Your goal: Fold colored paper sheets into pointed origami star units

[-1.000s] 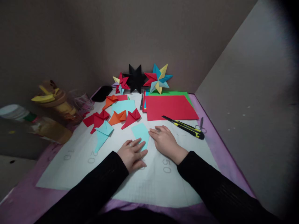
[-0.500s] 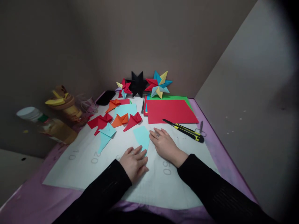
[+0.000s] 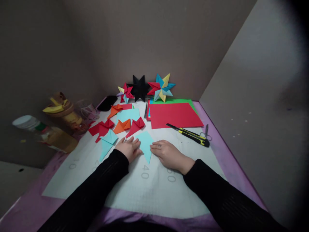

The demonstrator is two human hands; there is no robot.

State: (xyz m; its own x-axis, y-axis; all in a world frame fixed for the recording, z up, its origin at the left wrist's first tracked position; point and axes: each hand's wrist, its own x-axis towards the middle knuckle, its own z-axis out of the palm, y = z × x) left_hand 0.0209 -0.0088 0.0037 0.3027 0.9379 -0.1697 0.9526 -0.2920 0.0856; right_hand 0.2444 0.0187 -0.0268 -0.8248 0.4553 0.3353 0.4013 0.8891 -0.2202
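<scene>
A light blue folded paper (image 3: 145, 145), kite-shaped with its point toward me, lies flat on the white sheet (image 3: 154, 196). My left hand (image 3: 129, 149) rests at its left edge, palm down, fingers stretched out. At its right edge is my right hand (image 3: 169, 154), also laid flat, fingertips touching the paper. Just left of my left hand lies a folded light blue piece (image 3: 108, 142). Beyond the hands are folded red pieces (image 3: 135, 126) and orange pieces (image 3: 122, 126).
A box cutter (image 3: 189, 135) and small scissors (image 3: 206, 132) lie at right, before red paper (image 3: 176, 115). Paper stars (image 3: 162, 88) lean on the back wall. A bottle (image 3: 55, 137), a brown cup (image 3: 65, 112) and a phone (image 3: 107, 103) stand or lie at left.
My left hand has moved from the paper's near point up to its left edge, uncovering the point. My right hand has shifted slightly nearer me, still at the right edge.
</scene>
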